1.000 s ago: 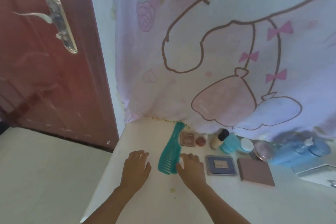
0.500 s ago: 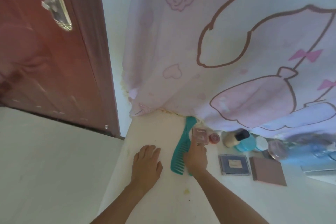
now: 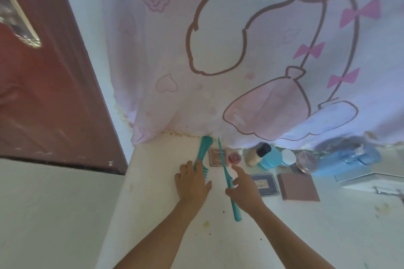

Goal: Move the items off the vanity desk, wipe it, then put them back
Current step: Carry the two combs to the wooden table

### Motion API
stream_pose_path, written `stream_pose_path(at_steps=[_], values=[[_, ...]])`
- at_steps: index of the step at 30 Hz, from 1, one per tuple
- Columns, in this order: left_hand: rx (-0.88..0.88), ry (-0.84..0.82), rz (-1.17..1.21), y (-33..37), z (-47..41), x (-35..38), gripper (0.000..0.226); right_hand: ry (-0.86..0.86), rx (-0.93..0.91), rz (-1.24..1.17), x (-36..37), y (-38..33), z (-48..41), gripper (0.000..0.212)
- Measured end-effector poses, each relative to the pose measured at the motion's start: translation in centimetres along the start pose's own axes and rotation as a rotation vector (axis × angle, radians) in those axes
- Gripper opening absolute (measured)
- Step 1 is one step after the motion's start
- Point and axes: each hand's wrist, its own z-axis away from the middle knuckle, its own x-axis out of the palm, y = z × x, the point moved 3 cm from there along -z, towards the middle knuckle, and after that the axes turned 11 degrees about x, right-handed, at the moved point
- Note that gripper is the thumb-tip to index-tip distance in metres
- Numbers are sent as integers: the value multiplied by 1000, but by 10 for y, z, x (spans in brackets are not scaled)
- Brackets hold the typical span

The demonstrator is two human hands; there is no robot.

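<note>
On the white vanity desk (image 3: 153, 214) lies a wide-tooth teal comb (image 3: 203, 148), its handle reaching the curtain hem. My left hand (image 3: 192, 183) rests with its fingers over the toothed end of that comb. Between thumb and fingers, my right hand (image 3: 246, 191) pinches a thin teal tail comb (image 3: 223, 159), index finger stretched out. The tail comb is lifted and slants from the curtain hem back past my wrist.
Behind my hands stand a small pink compact (image 3: 215, 157), red pot (image 3: 235, 157), black-capped bottle (image 3: 259, 154), blue jars (image 3: 271, 159), round compact (image 3: 306, 161) and blue bottle (image 3: 349, 157). A dark palette (image 3: 265, 183) and brown palette (image 3: 298, 186) lie right. Curtain (image 3: 218, 61) hangs behind; door (image 3: 43, 83) left.
My right hand has lifted the thin tail comb, where before it reached to the items by the wide comb. My left hand slid from the bare desk onto the wide comb.
</note>
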Motion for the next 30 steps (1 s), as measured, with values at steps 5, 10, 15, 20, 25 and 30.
stream_pose_path(at_steps=[5,10,15,20,25,30], values=[[-43,26,-54,-5,3,6,59,-28,16,-49,5,8,7,68],[-62,4,-42,-9,0,8,65,-42,12,-55,6,12,6,67],[-36,42,234,-16,3,1,70,-69,-6,-27,7,12,5,67],[-34,202,577,-38,23,-1,51,-66,-74,51,17,5,6,64],[-106,332,679,-61,53,-14,33,-84,-235,106,29,-16,11,60],[-299,468,596,-75,100,-36,57,-132,-456,171,46,-49,24,58]])
